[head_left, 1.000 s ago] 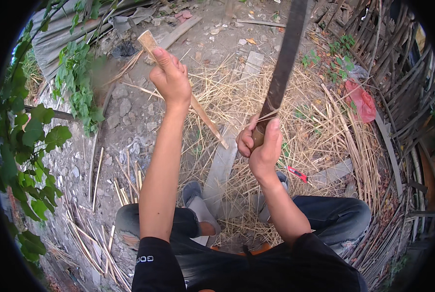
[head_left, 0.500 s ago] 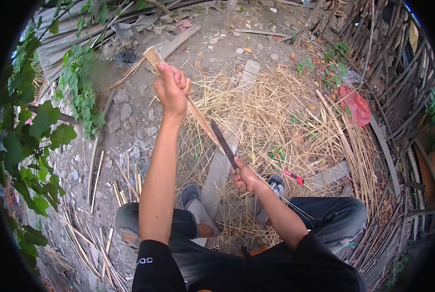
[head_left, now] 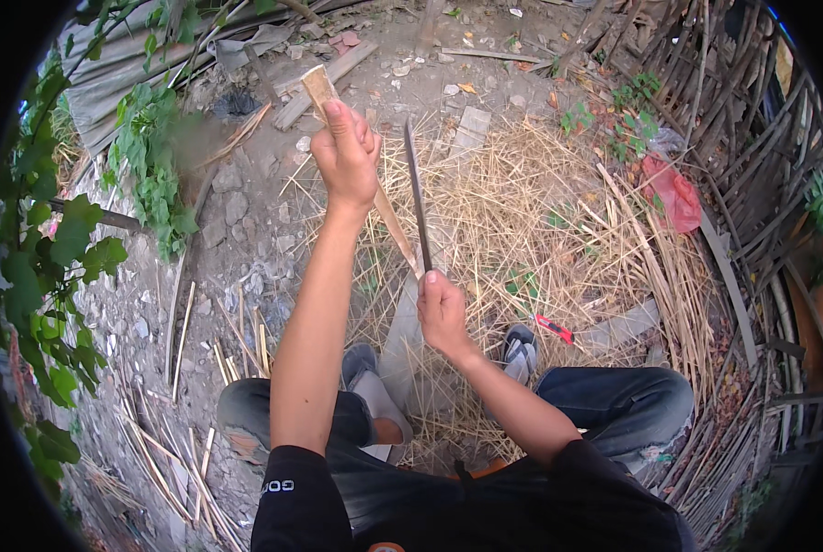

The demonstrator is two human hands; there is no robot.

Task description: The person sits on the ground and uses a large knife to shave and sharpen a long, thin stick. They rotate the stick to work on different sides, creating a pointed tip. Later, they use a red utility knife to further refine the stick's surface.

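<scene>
My left hand [head_left: 348, 166] is closed around the upper part of a pale wooden stake [head_left: 392, 221], its thumb laid along the wood. The stake slants down from upper left toward a grey board between my feet; its lower end comes close to my right hand. In my right hand [head_left: 443, 311] is the handle of a long dark knife [head_left: 415, 189], hidden by the fingers. Its blade points up and away from me, just right of the stake. Most of the blade stands apart from the wood.
Thin split strips [head_left: 512, 193] litter the ground ahead. The grey board [head_left: 406, 336] lies between my sandalled feet. A red utility knife [head_left: 555, 328] rests right of my right foot. At the right are a red plastic bag [head_left: 672, 193] and a stick fence [head_left: 742, 138]; leafy branches [head_left: 71, 276] hang left.
My right hand has risen and turned, swinging the knife blade from across the stake's lower part to nearly upright. My left hand and the stake have shifted slightly up and right.
</scene>
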